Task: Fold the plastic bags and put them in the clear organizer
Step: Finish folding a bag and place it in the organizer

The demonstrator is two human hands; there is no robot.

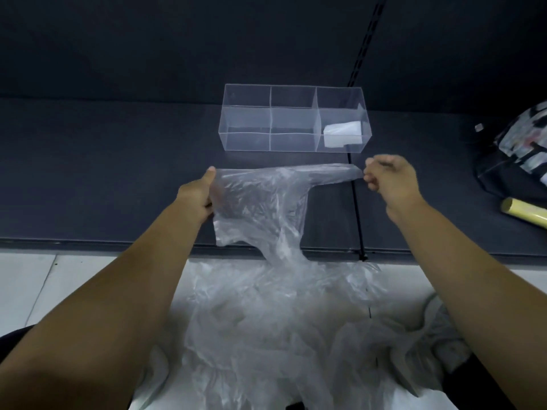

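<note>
bag (266, 199): light, limp, slippery | stretched between hands | left hand (197, 196) grips corner | right hand (390, 180) pinches handle

Plastic bag (263, 199) between both hands.

Dark matte shelf (118, 173) set against a dark back wall (177, 39) with a slotted upright rail (364, 45); pale tiled floor (44, 285) below.
</note>
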